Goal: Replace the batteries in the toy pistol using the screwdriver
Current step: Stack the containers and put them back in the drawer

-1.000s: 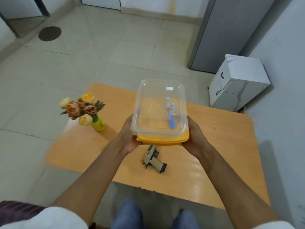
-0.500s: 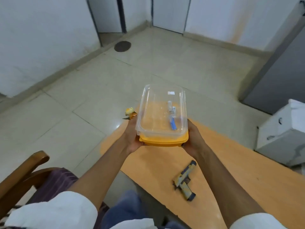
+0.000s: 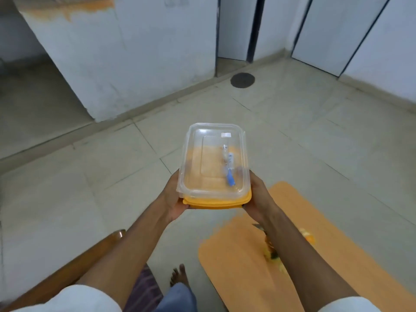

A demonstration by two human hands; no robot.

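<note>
While we carry the clear container (image 3: 213,163) clamped between left hand (image 3: 173,199) and right hand (image 3: 258,197) | screwdriver (image 3: 228,168) lies inside | toy pistol out of sight | keep it level, set down on the orange table (image 3: 236,255) gently.

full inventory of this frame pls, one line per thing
box: 1, clear, held in the air over the floor
lid: 1, orange, under the box
screwdriver: 1, blue handle, inside the box
table: 1, orange, lower right
flowers: 1 bunch, yellow, on the table, mostly hidden by the right arm
chair: 1, brown wood, lower left
drain cover: 1, dark, in the floor
foot: 1, bare, on the floor
left hand: 1, grips the box's left side
right hand: 1, grips the box's right side
</note>
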